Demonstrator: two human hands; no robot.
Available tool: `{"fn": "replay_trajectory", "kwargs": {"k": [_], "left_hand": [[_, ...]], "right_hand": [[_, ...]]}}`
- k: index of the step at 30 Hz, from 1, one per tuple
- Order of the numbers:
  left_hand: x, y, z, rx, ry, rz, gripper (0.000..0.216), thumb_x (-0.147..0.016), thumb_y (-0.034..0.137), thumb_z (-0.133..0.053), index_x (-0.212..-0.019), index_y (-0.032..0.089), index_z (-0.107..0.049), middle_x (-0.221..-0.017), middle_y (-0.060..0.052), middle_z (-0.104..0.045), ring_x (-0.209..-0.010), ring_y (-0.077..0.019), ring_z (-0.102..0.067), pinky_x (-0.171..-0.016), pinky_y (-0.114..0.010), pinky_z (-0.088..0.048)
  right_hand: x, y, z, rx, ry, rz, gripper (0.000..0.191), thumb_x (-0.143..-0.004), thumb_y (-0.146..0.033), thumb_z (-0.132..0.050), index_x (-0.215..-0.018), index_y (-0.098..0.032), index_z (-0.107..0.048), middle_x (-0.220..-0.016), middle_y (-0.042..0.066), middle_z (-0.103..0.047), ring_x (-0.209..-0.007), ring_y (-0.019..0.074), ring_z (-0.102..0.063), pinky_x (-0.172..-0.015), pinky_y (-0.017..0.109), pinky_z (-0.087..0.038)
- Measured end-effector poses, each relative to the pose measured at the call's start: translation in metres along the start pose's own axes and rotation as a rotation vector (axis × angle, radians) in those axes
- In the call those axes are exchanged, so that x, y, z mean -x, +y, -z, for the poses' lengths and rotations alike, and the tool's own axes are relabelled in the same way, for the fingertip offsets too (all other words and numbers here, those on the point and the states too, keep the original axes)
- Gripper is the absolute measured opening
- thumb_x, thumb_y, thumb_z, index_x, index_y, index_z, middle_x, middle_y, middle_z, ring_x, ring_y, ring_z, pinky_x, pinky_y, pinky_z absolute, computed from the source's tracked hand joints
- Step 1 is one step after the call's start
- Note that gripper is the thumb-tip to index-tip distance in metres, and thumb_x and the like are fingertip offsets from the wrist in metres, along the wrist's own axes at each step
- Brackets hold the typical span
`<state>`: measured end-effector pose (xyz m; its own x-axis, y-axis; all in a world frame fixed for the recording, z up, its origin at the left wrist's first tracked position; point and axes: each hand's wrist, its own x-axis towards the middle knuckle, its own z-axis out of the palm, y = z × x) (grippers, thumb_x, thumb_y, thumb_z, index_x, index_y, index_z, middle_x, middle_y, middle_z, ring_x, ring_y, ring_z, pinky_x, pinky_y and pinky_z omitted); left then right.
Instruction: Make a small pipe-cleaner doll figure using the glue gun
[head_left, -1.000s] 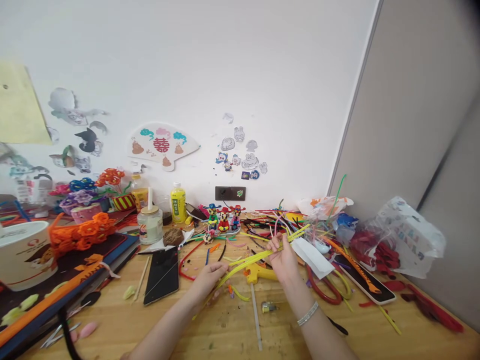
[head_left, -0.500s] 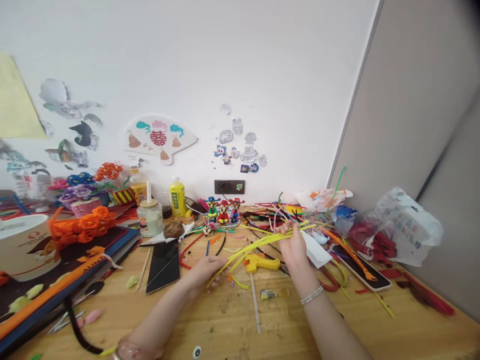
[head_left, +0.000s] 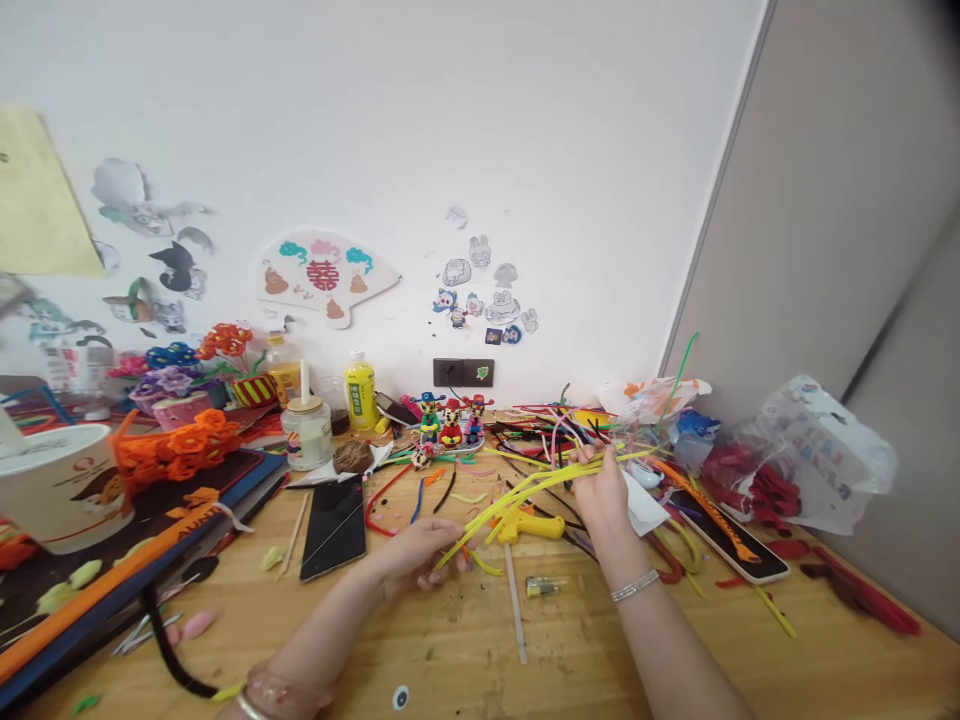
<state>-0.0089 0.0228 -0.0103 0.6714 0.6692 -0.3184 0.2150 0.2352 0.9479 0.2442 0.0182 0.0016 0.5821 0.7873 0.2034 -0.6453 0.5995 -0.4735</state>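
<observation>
Several long yellow pipe cleaners stretch as a loose bundle between my hands, slanting up to the right above the table. My left hand pinches their lower left end. My right hand is closed around the bundle near its upper right end, where the tips stick out past the fingers. Behind and below the bundle lies a yellow hot glue gun, partly covered by it, with a pale glue stick pointing toward me. A small yellow-and-clear lighter-like piece rests to its right.
A black phone lies left of my left hand. Three small figurines stand at the back before a heap of coloured pipe cleaners. A paper cup stands far left, a plastic bag far right, and another phone lies right.
The camera view has shifted slightly, moving the scene a little to the right. Both hands keep hold of the yellow pipe cleaners, and my right hand has moved slightly outward along the bundle.
</observation>
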Motion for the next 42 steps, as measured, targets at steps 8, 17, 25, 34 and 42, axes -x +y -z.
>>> {"fn": "replay_trajectory", "kwargs": {"k": [8, 17, 25, 34, 42], "left_hand": [[0.001, -0.005, 0.006, 0.025, -0.084, -0.025, 0.034, -0.066, 0.042, -0.059, -0.072, 0.009, -0.064, -0.064, -0.003, -0.056, -0.044, -0.0029, -0.032, -0.039, -0.018, -0.017], [-0.001, -0.008, 0.008, -0.158, -0.141, 0.067, 0.039, -0.066, 0.052, -0.053, -0.072, 0.014, -0.059, -0.050, 0.004, -0.050, -0.035, -0.0042, -0.035, -0.034, -0.017, -0.020], [-0.005, -0.013, -0.004, -0.482, 0.067, 0.000, 0.040, -0.067, 0.053, -0.048, -0.068, 0.014, -0.055, -0.047, 0.005, -0.048, -0.033, -0.0060, -0.036, -0.036, -0.019, -0.023], [-0.007, -0.016, -0.011, -0.732, 0.254, -0.236, 0.025, -0.068, 0.041, -0.054, -0.069, 0.017, -0.056, -0.051, 0.006, -0.044, -0.051, -0.0107, -0.037, -0.049, -0.022, -0.022], [-0.013, -0.017, -0.011, -0.567, 0.113, -0.247, 0.032, -0.069, 0.044, -0.052, -0.054, 0.016, -0.049, -0.049, 0.008, -0.036, -0.048, -0.0083, -0.033, -0.048, -0.021, -0.025]], "right_hand": [[-0.011, -0.007, 0.011, -0.011, 0.050, 0.032, 0.028, -0.089, -0.034, -0.035, -0.067, -0.020, -0.045, -0.049, -0.008, -0.041, -0.043, 0.0075, -0.040, -0.056, 0.025, -0.042], [-0.018, -0.019, 0.015, -0.064, 0.087, 0.048, 0.036, -0.092, -0.031, -0.022, -0.064, -0.019, -0.041, -0.046, -0.008, -0.036, -0.039, 0.0065, -0.037, -0.050, 0.021, -0.040], [-0.016, -0.014, 0.013, -0.077, 0.076, 0.017, 0.033, -0.092, -0.028, -0.025, -0.063, -0.019, -0.039, -0.046, -0.008, -0.036, -0.039, 0.0066, -0.037, -0.048, 0.021, -0.039], [-0.012, -0.010, 0.011, -0.075, 0.072, 0.015, 0.031, -0.091, -0.028, -0.028, -0.064, -0.019, -0.041, -0.047, -0.008, -0.038, -0.040, 0.0061, -0.039, -0.051, 0.020, -0.041], [-0.011, -0.012, 0.009, -0.053, 0.066, -0.031, 0.034, -0.090, -0.034, -0.027, -0.063, -0.021, -0.042, -0.045, -0.009, -0.040, -0.039, 0.0073, -0.041, -0.053, 0.023, -0.045]]}}
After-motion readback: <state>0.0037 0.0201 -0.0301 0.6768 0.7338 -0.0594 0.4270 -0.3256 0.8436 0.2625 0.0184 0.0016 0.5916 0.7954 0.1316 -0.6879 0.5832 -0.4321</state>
